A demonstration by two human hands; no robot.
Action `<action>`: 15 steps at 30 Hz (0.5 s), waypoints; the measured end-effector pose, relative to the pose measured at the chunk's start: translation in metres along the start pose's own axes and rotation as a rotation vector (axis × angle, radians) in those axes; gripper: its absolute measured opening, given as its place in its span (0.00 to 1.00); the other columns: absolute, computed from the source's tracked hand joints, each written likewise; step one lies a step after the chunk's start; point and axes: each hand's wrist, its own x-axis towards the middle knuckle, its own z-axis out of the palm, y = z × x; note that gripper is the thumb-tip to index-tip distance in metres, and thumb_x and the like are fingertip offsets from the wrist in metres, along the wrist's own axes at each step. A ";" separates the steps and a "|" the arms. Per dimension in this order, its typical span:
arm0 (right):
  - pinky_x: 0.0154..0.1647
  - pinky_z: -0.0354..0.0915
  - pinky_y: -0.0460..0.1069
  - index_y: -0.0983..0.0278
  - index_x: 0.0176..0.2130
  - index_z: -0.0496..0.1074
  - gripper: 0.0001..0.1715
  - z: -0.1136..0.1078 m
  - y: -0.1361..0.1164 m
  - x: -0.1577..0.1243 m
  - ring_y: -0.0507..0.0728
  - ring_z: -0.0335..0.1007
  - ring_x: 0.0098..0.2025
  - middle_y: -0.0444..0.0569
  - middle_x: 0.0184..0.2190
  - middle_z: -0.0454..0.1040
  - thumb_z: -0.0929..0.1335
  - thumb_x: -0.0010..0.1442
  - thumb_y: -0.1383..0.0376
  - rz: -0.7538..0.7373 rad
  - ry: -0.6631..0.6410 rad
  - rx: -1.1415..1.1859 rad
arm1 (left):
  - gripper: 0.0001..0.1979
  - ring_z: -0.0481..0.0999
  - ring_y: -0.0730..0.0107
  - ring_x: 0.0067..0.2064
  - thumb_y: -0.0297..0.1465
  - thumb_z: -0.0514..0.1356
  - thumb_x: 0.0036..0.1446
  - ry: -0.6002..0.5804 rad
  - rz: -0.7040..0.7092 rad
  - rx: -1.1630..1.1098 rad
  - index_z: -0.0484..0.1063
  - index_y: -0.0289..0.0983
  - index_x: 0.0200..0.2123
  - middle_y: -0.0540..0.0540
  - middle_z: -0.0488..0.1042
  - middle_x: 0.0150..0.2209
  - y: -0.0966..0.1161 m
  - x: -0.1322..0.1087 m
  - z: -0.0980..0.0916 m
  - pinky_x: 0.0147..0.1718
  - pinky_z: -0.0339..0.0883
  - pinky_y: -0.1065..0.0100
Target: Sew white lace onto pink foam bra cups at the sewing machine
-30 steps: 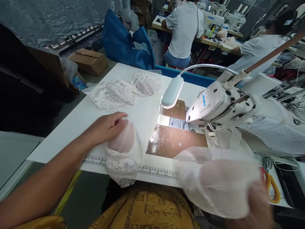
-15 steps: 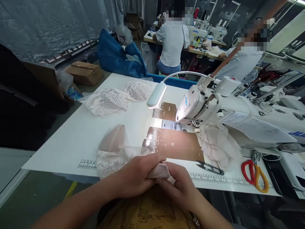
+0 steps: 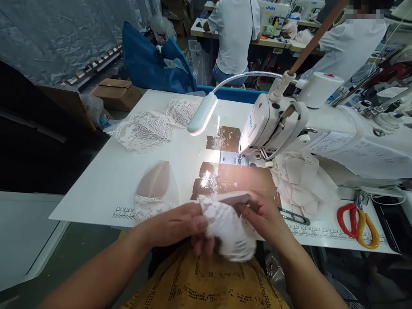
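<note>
A white lace bra cup (image 3: 227,229) hangs between my hands at the front edge of the sewing table (image 3: 96,184), slightly blurred. My left hand (image 3: 185,225) pinches its left side. Thumb and fingers of my right hand (image 3: 262,214) close on its upper right, where a pale smooth edge shows. Left of my hands lies another cup piece (image 3: 154,184), with sheer beige fabric and a lace border. Two lace cups (image 3: 144,131) rest farther back. To the right stands the sewing machine (image 3: 264,124), its needle area lit by a lamp (image 3: 203,113).
Brown tape (image 3: 238,178) covers the table before the needle. Pale fabric pieces (image 3: 302,184) are heaped beside the machine. Thread snips (image 3: 294,216) and red-and-orange scissors (image 3: 357,225) lie at the front right. Beyond the table are a blue bag (image 3: 154,64) and two seated people.
The lace cup has come up into view between my hands, where a folded pale piece showed before. My right hand has moved right and up. The camera view has tilted down.
</note>
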 end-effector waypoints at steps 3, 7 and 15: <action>0.33 0.66 0.48 0.62 0.33 0.76 0.07 0.005 0.009 0.000 0.55 0.68 0.32 0.45 0.31 0.75 0.70 0.56 0.60 0.090 -0.231 0.262 | 0.44 0.74 0.70 0.30 0.46 0.58 0.58 -0.227 -0.030 -0.087 0.37 0.40 0.69 0.44 0.76 0.37 0.004 0.004 0.003 0.28 0.67 0.72; 0.33 0.66 0.49 0.62 0.31 0.76 0.08 0.012 0.010 -0.003 0.55 0.69 0.32 0.45 0.29 0.74 0.73 0.53 0.59 0.129 -0.461 0.449 | 0.49 0.72 0.68 0.37 0.40 0.66 0.51 0.106 0.015 0.190 0.41 0.43 0.68 0.46 0.72 0.40 0.005 0.019 -0.005 0.34 0.68 0.70; 0.28 0.64 0.45 0.60 0.37 0.71 0.17 0.014 0.008 -0.002 0.50 0.65 0.27 0.40 0.27 0.70 0.76 0.48 0.62 0.183 -0.013 0.508 | 0.09 0.75 0.64 0.36 0.32 0.60 0.55 -0.125 -0.049 -0.120 0.72 0.33 0.38 0.45 0.75 0.34 -0.006 0.029 -0.011 0.35 0.69 0.67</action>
